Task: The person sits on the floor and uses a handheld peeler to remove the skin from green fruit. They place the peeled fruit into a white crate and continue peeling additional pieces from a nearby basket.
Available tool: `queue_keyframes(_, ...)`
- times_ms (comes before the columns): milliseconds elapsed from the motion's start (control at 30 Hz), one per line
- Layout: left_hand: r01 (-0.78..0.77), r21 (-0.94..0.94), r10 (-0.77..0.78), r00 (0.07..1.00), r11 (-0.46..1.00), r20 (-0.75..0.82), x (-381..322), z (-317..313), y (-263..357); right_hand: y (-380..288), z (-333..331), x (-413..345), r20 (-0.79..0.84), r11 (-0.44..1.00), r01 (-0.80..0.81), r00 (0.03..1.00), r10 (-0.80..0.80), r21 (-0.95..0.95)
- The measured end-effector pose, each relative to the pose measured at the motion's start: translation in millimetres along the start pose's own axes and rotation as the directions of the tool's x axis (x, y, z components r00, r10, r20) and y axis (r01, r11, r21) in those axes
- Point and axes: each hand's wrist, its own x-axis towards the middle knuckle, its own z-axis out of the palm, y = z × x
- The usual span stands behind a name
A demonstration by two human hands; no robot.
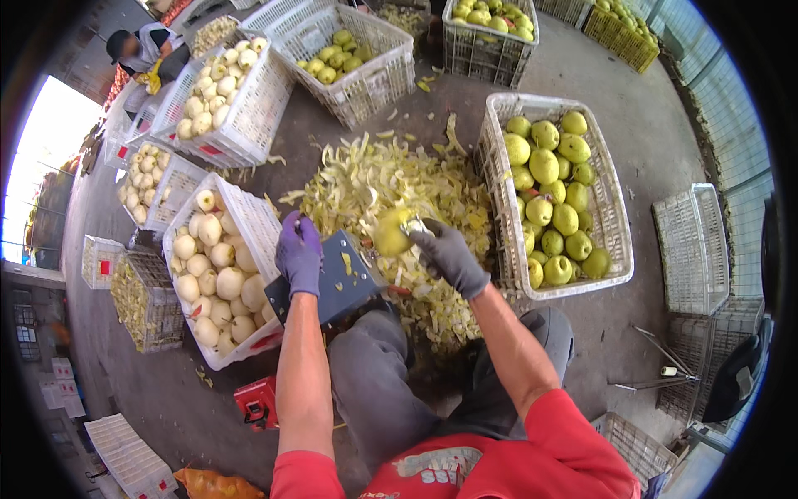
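My right hand [452, 256], in a dark grey glove, grips a small shiny metal peeling tool [411, 225] against a yellow-green pear [393, 234]. The pear looks blurred, and whatever supports it is hidden. In a purple glove, my left hand [299, 252] is at the left side of a dark blue metal box [349, 280]; its fingers are curled near a small dark part that I cannot make out. Scraps of peel lie on the box. Beneath the pear spreads a heap of pear peelings [368, 174] on the floor.
Right of the heap stands a white crate [617, 231] of unpeeled pears. A tilted crate [249, 203] at left holds peeled pears. Behind are more crates [262, 118] and a seated person [146, 53] in yellow gloves. A red case [257, 402] lies by my left forearm.
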Motion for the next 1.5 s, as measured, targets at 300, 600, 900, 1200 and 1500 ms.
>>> queue_keyframes(300, -0.732, -0.239, 0.763, 0.643, 0.637, 0.064, -82, -6, 89, -34, -11, -61, 0.003, 0.600, 0.256, 0.921, -0.388, -0.758)
queue_keyframes(600, -0.075, -0.394, 0.321, 0.726, 0.916, 0.608, -86, 0, 148, -29, -20, -82, 0.436, 0.216, 0.644, 0.691, -0.576, -0.734)
queue_keyframes(900, -0.496, 0.238, 0.523, 0.850, 0.835, -0.063, -22, -14, 61, 0, -57, -20, 0.013, 0.957, -0.013, 1.000, 0.010, 0.290)
queue_keyframes(1200, -0.111, 0.161, 0.111, 0.994, 0.981, 0.007, 6, 1, 10, 8, -32, 38, 0.186, 0.980, -0.143, 0.976, 0.116, 0.141)
queue_keyframes(1500, -0.049, 0.123, 0.055, 0.998, 0.991, -0.043, 11, 6, 4, 12, -27, 46, 0.231, 0.979, -0.129, 0.969, 0.090, 0.157)
